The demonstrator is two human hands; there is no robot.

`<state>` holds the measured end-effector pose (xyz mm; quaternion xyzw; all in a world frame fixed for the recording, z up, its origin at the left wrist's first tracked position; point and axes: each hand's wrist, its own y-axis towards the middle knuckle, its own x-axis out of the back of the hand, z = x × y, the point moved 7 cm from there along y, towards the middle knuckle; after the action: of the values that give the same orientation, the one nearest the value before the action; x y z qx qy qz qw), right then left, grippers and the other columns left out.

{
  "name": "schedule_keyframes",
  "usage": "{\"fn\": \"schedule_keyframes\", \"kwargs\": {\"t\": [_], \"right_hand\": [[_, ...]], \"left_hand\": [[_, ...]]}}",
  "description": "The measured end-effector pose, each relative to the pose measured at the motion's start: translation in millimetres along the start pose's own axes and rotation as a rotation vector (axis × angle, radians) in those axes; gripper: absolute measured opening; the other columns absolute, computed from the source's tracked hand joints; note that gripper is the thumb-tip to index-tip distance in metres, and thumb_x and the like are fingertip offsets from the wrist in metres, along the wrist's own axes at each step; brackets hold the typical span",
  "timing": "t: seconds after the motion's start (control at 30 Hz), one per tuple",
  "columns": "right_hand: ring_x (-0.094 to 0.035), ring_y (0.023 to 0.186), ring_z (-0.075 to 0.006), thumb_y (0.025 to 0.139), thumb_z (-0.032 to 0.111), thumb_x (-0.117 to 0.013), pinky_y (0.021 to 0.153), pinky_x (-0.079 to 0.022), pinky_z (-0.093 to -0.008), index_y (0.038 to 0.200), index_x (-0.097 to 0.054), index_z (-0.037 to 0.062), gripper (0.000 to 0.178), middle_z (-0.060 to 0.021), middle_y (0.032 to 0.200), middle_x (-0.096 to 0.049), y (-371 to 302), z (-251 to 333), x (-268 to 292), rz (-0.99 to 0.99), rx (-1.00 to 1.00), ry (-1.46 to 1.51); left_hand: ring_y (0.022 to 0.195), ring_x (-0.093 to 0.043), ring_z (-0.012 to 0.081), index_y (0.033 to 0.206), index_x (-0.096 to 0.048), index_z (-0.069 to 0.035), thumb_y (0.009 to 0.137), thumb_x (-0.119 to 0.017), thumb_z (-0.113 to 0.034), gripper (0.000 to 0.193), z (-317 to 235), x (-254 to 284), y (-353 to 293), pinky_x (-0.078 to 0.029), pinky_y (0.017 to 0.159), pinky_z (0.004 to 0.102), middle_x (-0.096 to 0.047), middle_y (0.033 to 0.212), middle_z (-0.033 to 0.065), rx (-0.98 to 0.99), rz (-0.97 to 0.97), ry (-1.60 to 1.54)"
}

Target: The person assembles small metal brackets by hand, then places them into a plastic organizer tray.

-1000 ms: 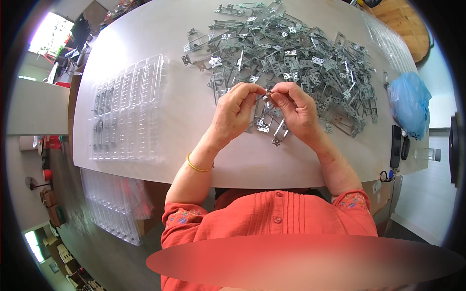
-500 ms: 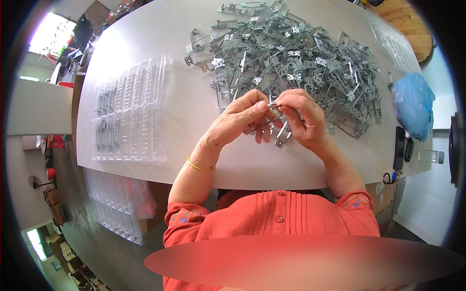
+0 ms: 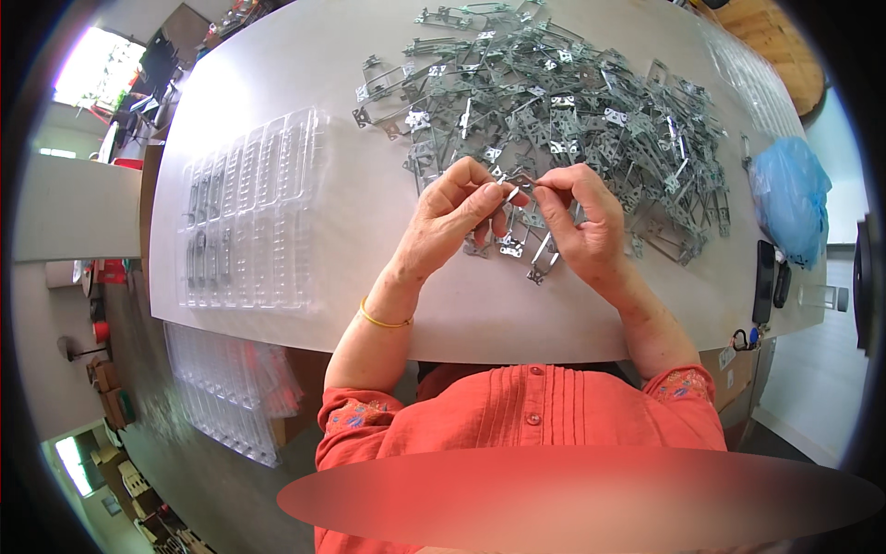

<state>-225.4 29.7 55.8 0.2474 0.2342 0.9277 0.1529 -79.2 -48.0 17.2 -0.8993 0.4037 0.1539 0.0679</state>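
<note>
My left hand (image 3: 461,210) pinches a small bright metal piece (image 3: 512,194) between thumb and fingers, at the near edge of a heap of metal brackets (image 3: 572,111). Facing it, my right hand (image 3: 586,220) has thumb and forefinger closed on a thin, dark, wire-like piece (image 3: 526,177) that points toward the left hand. Whether the two pieces touch I cannot tell. Just below and between the hands lie loose brackets (image 3: 537,274), long and narrow with punched end plates.
To the left lies a clear plastic tray (image 3: 263,212), some slots at its left filled with metal parts. More clear trays (image 3: 217,388) sit below the table's left edge. At right are a blue plastic bag (image 3: 789,198), a black phone (image 3: 763,282) and keys (image 3: 746,339).
My hands have drawn slightly apart, the fingertips separating. The bright piece in my left hand shows more now, and the right hand's fingers have lifted a little.
</note>
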Motion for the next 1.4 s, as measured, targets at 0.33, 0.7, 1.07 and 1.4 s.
{"fn": "schedule_keyframes", "kwargs": {"t": [0.33, 0.7, 1.07, 1.4], "right_hand": [[-0.061, 0.074, -0.0107, 0.09, 0.0, -0.069, 0.067, -0.051, -0.0259, 0.107, -0.062, 0.004, 0.019, -0.0047, 0.087, -0.062, -2.6, -1.3, -0.8, -0.001, -0.096, 0.032], [-0.06, 0.08, -0.0076, 0.094, 0.008, -0.069, 0.075, -0.05, -0.0242, 0.115, -0.064, 0.0051, 0.021, -0.0009, 0.09, -0.064, -8.9, -23.2, -14.0, 0.102, -0.367, 0.412], [-0.054, 0.08, -0.0042, 0.096, 0.006, -0.065, 0.071, -0.044, -0.0198, 0.106, -0.065, 0.0068, 0.01, 0.0017, 0.094, -0.058, -2.8, -11.1, 3.4, -0.056, -0.189, 0.412], [-0.047, 0.06, -0.0009, 0.101, 0.017, -0.061, 0.053, -0.038, -0.0204, 0.108, -0.062, 0.0077, 0.011, 0.0063, 0.067, -0.052, -8.8, -18.9, -6.4, 0.062, -0.411, 0.37]], "left_hand": [[0.071, -0.053, 0.0059, 0.088, -0.054, -0.004, 0.097, -0.066, -0.011, 0.017, -6.1, 8.5, -3.6, -0.043, 0.061, 0.0223, -0.064, 0.089, 0.004, -0.246, -0.091, 0.443], [0.064, -0.053, 0.0182, 0.083, -0.052, -0.003, 0.084, -0.074, -0.006, 0.022, -23.2, -7.9, -6.4, -0.044, 0.056, 0.0296, -0.07, 0.102, 0.0128, -0.439, -0.112, 0.793], [0.075, -0.057, 0.0127, 0.08, -0.054, -0.005, 0.085, -0.074, -0.006, 0.02, -20.9, -27.1, -7.5, -0.047, 0.063, 0.0292, -0.072, 0.109, 0.0104, -0.471, 0.072, 0.858], [0.072, -0.056, 0.0103, 0.095, -0.057, -0.005, 0.102, -0.058, -0.022, 0.019, -0.3, 9.8, -0.6, -0.042, 0.062, 0.0225, -0.07, 0.107, 0.0222, -0.084, -0.053, -0.012]]}}
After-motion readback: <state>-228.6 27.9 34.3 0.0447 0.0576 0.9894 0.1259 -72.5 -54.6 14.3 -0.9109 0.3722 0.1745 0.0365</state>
